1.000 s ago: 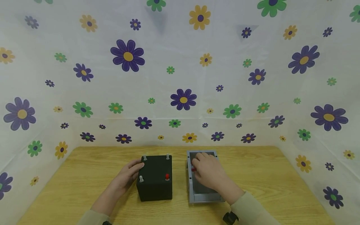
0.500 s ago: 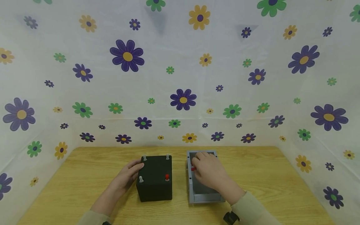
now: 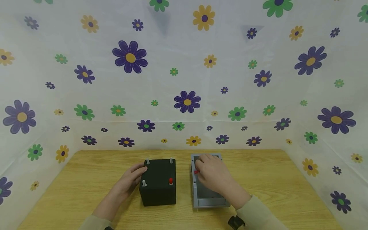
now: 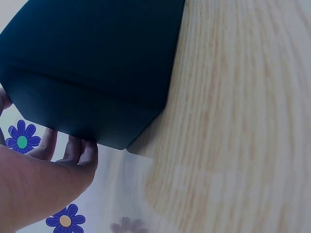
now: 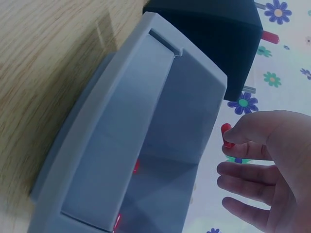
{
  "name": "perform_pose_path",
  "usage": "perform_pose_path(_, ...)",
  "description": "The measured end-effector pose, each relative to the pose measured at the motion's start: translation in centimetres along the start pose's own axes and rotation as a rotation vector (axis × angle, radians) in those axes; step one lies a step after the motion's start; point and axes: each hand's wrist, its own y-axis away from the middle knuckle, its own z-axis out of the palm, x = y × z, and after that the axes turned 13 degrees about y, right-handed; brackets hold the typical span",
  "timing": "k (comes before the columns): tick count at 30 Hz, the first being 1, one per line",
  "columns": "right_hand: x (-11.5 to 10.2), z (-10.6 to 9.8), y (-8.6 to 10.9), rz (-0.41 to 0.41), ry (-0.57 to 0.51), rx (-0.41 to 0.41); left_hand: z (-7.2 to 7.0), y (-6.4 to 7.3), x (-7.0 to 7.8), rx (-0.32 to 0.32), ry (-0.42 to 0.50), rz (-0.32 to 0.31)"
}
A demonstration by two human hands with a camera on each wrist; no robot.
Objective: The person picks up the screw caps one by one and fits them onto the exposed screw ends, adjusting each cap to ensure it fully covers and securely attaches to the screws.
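Note:
A black box (image 3: 159,177) stands on the table, with metal posts (image 3: 144,183) rising from its top corners. One red cap (image 3: 171,181) covers the near right post. My left hand (image 3: 130,180) holds the box at its left side, thumb on the top edge; in the left wrist view its bent fingers (image 4: 87,153) touch the wall. Between thumb and forefinger, my right hand (image 3: 214,174) pinches another small red cap (image 5: 226,135) over the grey bin (image 3: 204,202). More red pieces (image 5: 136,166) lie inside the bin, partly hidden by its front wall.
The bin sits right of the box, a narrow strip of wooden table (image 3: 184,191) between them. A white curtain (image 3: 184,80) with printed flowers encloses the back and both sides.
My right hand has shifted slightly left and up, and the red cap in its fingers shows a little more. The left hand and the box have stayed put.

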Motion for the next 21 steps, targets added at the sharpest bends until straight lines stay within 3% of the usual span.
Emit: perform_pose_path(21, -0.48, -0.72, -0.57, -0.012, 0.004, -0.019, -0.15, 0.06, -0.08, -0.014, -0.005, 0.008)
